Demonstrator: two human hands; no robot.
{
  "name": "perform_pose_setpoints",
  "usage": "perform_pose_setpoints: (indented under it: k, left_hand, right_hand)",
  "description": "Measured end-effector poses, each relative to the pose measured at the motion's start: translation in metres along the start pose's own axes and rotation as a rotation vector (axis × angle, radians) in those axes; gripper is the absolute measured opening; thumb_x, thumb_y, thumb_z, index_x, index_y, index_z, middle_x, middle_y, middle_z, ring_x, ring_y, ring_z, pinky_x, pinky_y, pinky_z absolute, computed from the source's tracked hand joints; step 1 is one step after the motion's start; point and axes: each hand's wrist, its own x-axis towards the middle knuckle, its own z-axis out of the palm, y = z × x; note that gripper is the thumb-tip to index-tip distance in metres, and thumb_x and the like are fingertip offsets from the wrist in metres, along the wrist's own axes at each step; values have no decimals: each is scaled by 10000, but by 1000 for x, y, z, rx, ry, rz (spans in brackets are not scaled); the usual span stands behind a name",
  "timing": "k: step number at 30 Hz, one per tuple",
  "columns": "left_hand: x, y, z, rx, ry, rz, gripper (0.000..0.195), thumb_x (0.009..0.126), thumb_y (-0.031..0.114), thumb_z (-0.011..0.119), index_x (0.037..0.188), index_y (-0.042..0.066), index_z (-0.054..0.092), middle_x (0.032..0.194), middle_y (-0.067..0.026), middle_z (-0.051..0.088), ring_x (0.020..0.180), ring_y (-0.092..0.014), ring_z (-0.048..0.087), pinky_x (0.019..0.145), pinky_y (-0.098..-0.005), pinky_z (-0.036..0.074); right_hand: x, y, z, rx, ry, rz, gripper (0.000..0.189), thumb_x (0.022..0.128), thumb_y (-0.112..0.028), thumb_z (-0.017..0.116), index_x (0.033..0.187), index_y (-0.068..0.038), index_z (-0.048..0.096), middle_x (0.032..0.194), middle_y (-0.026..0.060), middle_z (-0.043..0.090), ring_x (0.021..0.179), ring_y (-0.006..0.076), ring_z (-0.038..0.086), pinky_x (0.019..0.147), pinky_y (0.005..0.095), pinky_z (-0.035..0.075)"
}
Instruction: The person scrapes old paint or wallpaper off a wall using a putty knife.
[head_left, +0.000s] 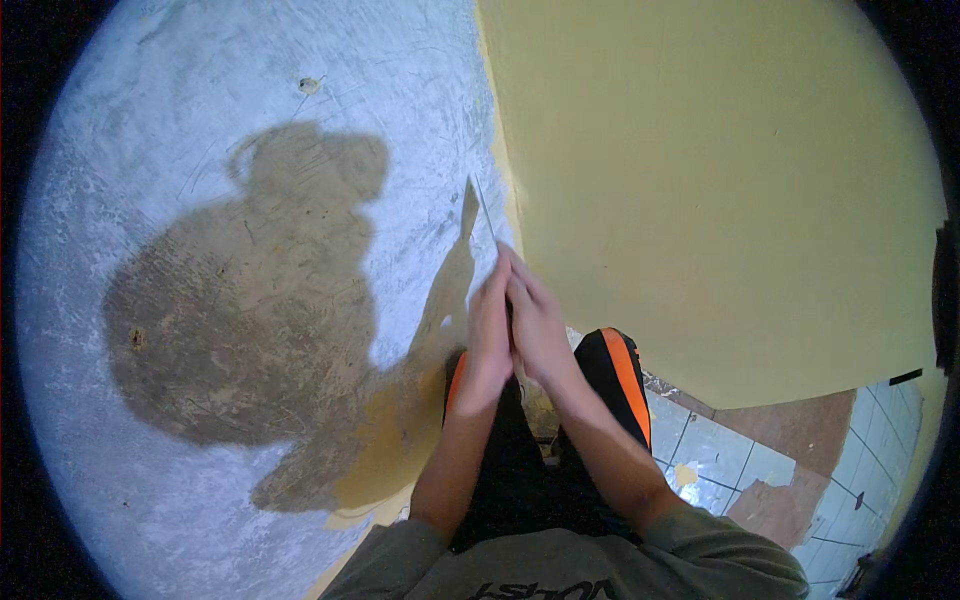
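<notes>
Both my hands are pressed together around a flat scraper or putty knife, of which the thin blade (486, 210) shows beyond my fingertips. My left hand (491, 322) lies along its left side, and my right hand (536, 319) along its right side. Between the palms the dark handle is mostly hidden. The blade's tip is at or close to the bare grey wall (420, 90), just left of the corner with the yellow painted wall (712, 195); whether it touches cannot be told.
Shadows of my head and arms fall on the grey wall. A yellow paint patch (397, 442) remains low on it. Small holes (309, 85) mark the surface. At lower right are light floor tiles (709, 450) and brown flooring (780, 495), with a loose yellow flake (685, 475).
</notes>
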Motion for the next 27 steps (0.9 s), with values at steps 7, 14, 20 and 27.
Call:
perform_pose_setpoints:
  k: [7,14,20,27]
  left_hand:
    - [29,-8,7,4,94,144,560,897,455,455,1170,-32,495,1124,-121,531,1030,-167,495,864,-288,397]
    - [45,-18,24,-71,4,38,540,905,411,474,1275,20,428,1190,-75,503,1043,-130,490,856,-250,410]
    - [50,-23,28,-165,32,35,487,909,398,474,1239,41,459,1161,-80,509,1044,-139,487,864,-265,409]
    - [53,-16,25,-150,27,50,474,905,399,477,1214,39,482,1136,-68,527,1021,-139,495,859,-268,407]
  right_hand:
    - [28,4,3,-126,33,-49,376,942,-200,365,1286,-88,468,848,28,589,583,39,435,474,197,372]
    - [51,3,-28,-31,-51,171,368,916,-170,404,1243,-21,485,1195,167,548,1095,198,514,940,276,367]
    - [56,-9,-31,-83,-94,141,367,915,-171,401,1238,-20,488,1159,174,571,1068,204,538,919,285,387]
    - [59,-19,-24,-159,-66,129,364,910,-182,404,1217,-13,502,1111,193,593,1021,232,569,886,308,411]
